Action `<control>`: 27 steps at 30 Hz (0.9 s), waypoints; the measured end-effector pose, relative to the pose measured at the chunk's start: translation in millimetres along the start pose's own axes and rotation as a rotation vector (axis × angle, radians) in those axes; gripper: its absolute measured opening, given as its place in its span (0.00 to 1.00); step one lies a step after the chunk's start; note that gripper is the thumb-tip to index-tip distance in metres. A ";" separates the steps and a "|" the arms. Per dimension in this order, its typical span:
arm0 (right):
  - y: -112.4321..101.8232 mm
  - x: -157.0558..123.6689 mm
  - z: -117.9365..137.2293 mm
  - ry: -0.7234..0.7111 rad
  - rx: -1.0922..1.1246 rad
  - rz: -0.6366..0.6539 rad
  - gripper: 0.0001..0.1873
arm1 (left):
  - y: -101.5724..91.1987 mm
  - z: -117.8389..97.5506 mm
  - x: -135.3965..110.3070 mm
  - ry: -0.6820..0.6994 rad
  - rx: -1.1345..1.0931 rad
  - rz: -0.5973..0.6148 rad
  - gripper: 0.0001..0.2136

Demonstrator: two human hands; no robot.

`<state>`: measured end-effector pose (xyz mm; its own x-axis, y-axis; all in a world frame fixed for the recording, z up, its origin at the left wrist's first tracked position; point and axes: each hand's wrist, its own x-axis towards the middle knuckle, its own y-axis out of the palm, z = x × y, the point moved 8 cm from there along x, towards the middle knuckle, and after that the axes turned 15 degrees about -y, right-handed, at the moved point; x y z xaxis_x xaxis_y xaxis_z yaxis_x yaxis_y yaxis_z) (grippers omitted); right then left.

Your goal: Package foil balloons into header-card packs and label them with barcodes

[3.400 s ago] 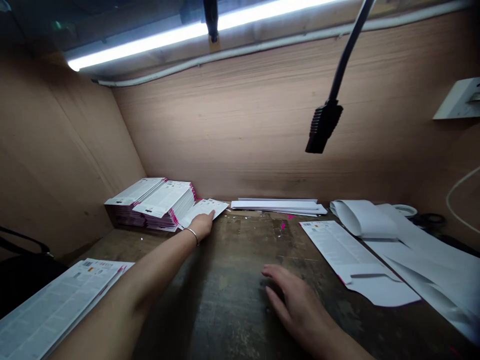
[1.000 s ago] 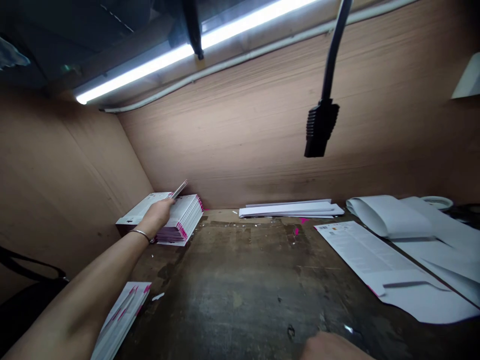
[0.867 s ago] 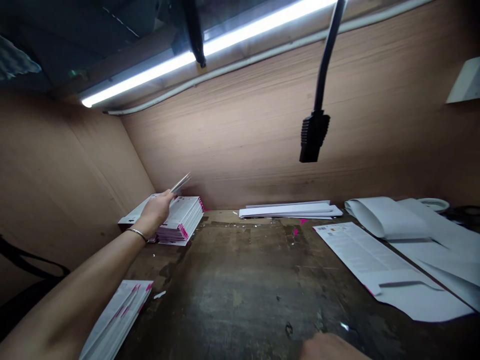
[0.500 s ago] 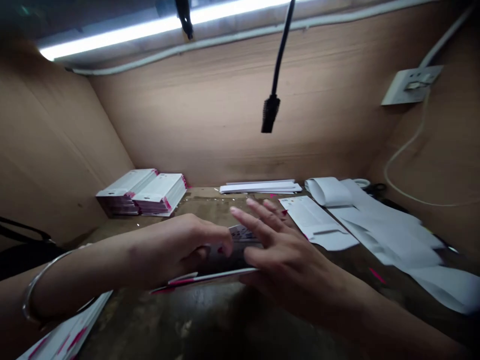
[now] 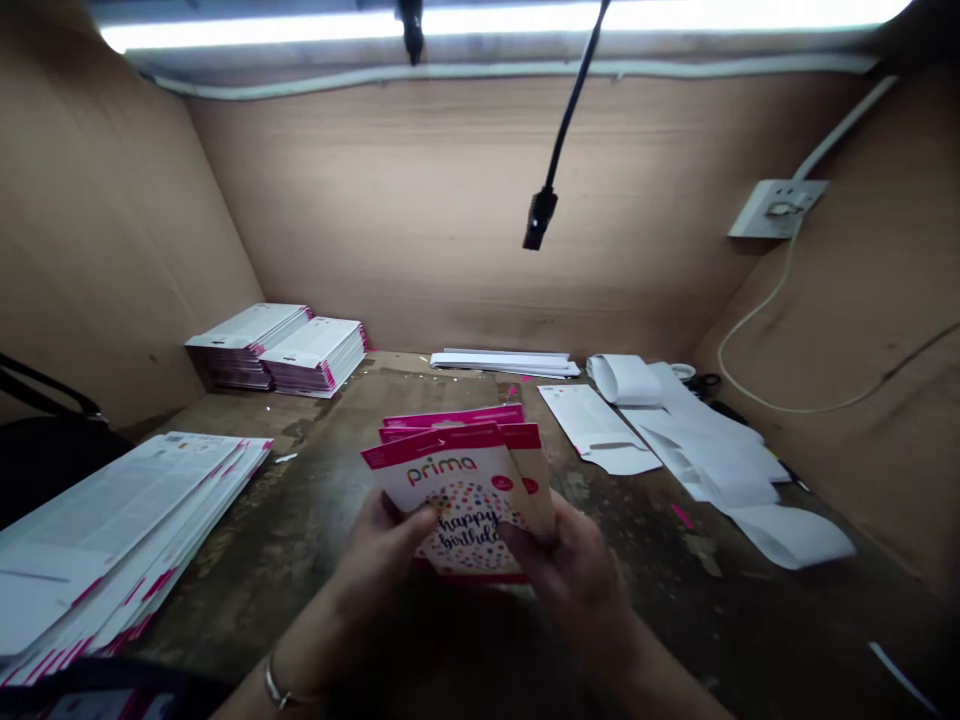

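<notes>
Both hands hold a small fanned bunch of pink-and-white cards [image 5: 457, 480] upright above the middle of the dark worktable [image 5: 330, 480]. The front card reads "prima" and "happy birthday" over coloured dots. My left hand [image 5: 382, 555], with a thin bangle on the wrist, grips the bunch from its lower left, thumb across the front. My right hand [image 5: 577, 570] grips it from the lower right. The lower edges of the cards are hidden behind my fingers.
Two stacks of the same cards [image 5: 277, 350] stand at the back left. A larger pile of flat printed sheets [image 5: 112, 530] lies at the near left. White paper strips and sheets [image 5: 697, 450] cover the right. A black gooseneck lamp [image 5: 540, 215] hangs over the middle.
My left hand has carried cards from the back-left stacks to the middle, where my right hand joined it. The bunch now stands upright and fanned, facing me. The camera has tilted down.
</notes>
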<state>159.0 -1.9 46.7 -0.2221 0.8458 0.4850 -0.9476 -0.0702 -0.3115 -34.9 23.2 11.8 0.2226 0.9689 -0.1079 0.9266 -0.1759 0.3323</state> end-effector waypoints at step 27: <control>21.6 -14.0 -29.4 0.341 0.442 -0.247 0.20 | 19.2 15.0 -14.5 -0.186 0.163 -0.186 0.22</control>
<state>148.4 0.3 9.1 0.0335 0.9817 0.1876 -0.9836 -0.0009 0.1806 -15.8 3.2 5.7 0.0827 0.9413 -0.3274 0.9896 -0.0389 0.1381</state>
